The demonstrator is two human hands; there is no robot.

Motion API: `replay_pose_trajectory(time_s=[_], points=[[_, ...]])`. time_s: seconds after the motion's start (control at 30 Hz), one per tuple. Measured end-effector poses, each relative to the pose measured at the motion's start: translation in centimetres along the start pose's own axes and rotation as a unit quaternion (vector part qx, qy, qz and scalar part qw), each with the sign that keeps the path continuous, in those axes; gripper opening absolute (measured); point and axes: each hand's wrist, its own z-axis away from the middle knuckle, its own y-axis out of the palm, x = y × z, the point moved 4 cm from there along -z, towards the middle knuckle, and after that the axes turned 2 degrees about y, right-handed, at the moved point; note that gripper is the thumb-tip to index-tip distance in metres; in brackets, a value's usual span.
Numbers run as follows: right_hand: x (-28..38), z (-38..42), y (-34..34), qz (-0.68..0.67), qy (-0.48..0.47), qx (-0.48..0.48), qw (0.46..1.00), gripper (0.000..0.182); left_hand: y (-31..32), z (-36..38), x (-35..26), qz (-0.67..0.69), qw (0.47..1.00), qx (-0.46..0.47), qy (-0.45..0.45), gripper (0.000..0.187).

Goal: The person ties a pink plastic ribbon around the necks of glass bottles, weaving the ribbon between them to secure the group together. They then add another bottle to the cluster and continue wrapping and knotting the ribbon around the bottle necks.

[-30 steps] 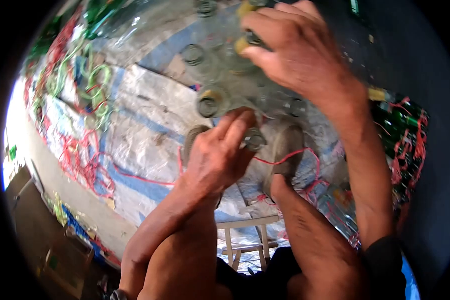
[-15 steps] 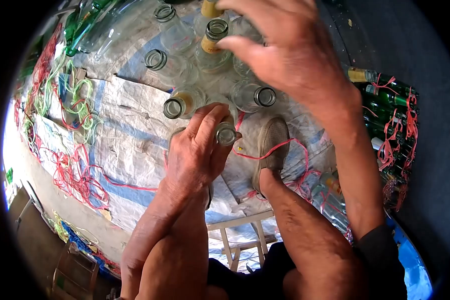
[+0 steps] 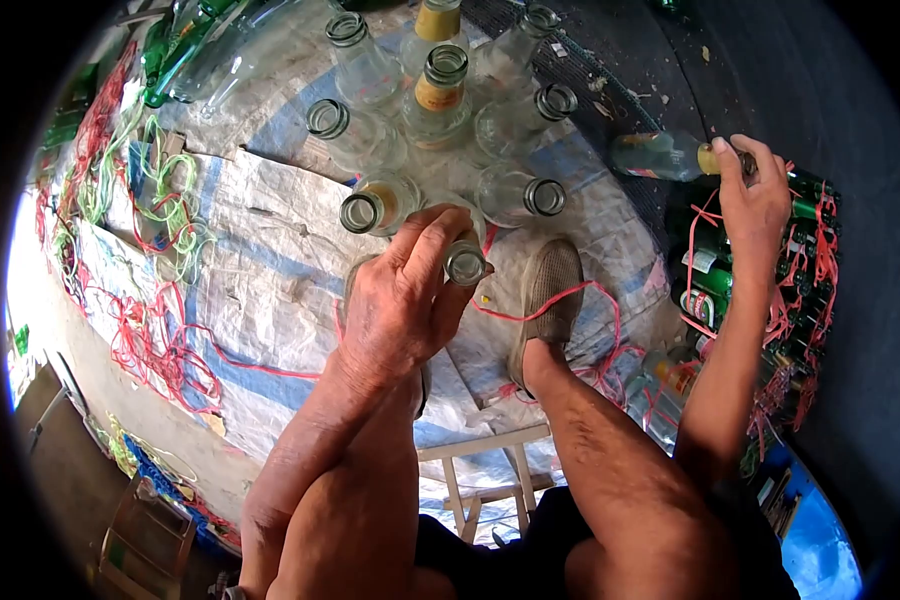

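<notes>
My left hand (image 3: 400, 290) is wrapped round the neck of a clear glass bottle (image 3: 465, 263), whose mouth points up toward me. Out to the right, my right hand (image 3: 753, 195) grips another clear bottle (image 3: 655, 156) by its yellow-labelled neck; this one lies on its side, base pointing left. Several clear bottles stand in a cluster beyond my left hand. Among them are a centre bottle (image 3: 438, 97) with a yellow neck label, a bottle (image 3: 513, 198) to the right and a bottle (image 3: 385, 200) right beside my left fingers.
Green bottles (image 3: 715, 280) tied with pink string are piled at the right. A pink string (image 3: 570, 295) runs across my right shoe (image 3: 553, 290). Tangled red string (image 3: 160, 350) and green string (image 3: 170, 185) lie on the white-and-blue sheet (image 3: 260, 310). More green bottles (image 3: 175, 50) lie at the far left.
My right hand has moved from above the standing cluster to the far right and taken hold of the yellow-necked bottle there. My left hand keeps its grip, almost unmoved.
</notes>
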Motion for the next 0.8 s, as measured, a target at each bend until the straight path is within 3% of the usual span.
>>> replay_pose_trajectory(time_s=[0.1,0.33,0.5,0.63,0.73,0.8], points=[[-1.3,0.2,1.5,-0.059,0.013,-0.037,0.997,0.035,0.0,-0.1,-0.1,0.004,1.000,-0.001,-0.004,0.052],[-1.7,-0.1,0.7,0.032,0.058,0.003,0.998,0.035,0.1,-0.1,0.2,0.006,1.000,-0.007,0.007,0.050],[0.9,1.3,-0.6,-0.015,0.059,-0.054,0.997,0.033,-0.2,0.0,0.2,0.012,1.000,-0.003,-0.014,0.048],[3.6,1.1,-5.7,-0.066,0.041,-0.131,0.988,0.029,-0.2,0.0,0.2,0.010,1.000,-0.009,-0.002,0.046],[6.2,1.8,-11.1,-0.039,0.087,-0.192,0.977,0.027,-0.1,0.0,0.3,0.013,1.000,-0.011,0.003,0.045],[7.0,2.2,-14.1,0.022,0.010,-0.246,0.969,0.022,-0.1,0.1,0.4,0.011,1.000,-0.012,0.004,0.045]])
